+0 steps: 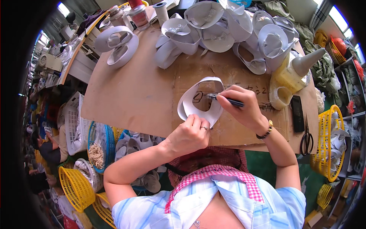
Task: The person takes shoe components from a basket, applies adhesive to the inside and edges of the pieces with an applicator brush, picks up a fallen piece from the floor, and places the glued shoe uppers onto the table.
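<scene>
left hand (189, 131) pins curved white shoe-upper piece (200, 102) flat | right hand (240, 105) grips dark pen (225, 100) | keep piece steady, stroke light

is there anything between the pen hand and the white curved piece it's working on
Nothing visible. The right hand holds the pen with its tip already at the white curved piece, and the left hand pins that piece's near edge to the cardboard sheet. The piled white pieces lie farther back.
</scene>
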